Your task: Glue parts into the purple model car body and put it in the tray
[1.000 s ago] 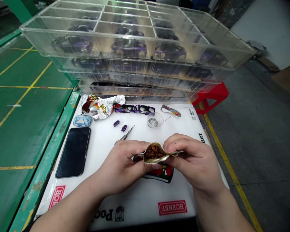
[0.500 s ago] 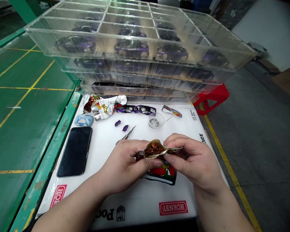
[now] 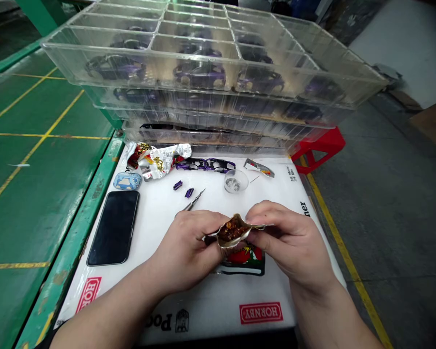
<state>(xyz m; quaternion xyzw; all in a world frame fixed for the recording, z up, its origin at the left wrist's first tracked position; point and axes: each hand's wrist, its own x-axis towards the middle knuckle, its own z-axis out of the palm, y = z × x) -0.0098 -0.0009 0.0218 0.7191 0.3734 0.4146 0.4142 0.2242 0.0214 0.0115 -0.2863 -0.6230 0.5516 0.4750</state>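
Pouch (image 3: pixel 244 261): one, foil, gripped by the left hand (image 3: pixel 192 247) and right hand (image 3: pixel 290 235) over the near middle of the counter (image 3: pixel 154 206). Whether its base touches down, I cannot tell. Top open, mouth parted; I enter opening as complete. Left, by my reading: the filling, a glossy red-brown food (image 3: pixel 233 230), visible within; depth not shown.

Hands: left, thumb and fingers pinching the mouth's left side; right, thumb and fingertips pinching its flattened right edge.

Cup (image 3: pixel 243 181), clear, open: beyond the pouch. Holds small greyish bits (image 3: pixel 233 184), too fine for me to identify.

Wrapper (image 3: pixel 160 162), crumpled foil: beyond the pouch, leftward; inside not visible.

Scrap (image 3: pixel 259 168), foil: beyond the pouch, slightly right; perhaps a torn-off strip.

Trays (image 3: pixel 161 68), clear, stacked, compartmented: farthest beyond the pouch. Purple car shells (image 3: pixel 199 75) sit in several compartments.

Phone (image 3: pixel 113 228), screen dark: left of the pouch.
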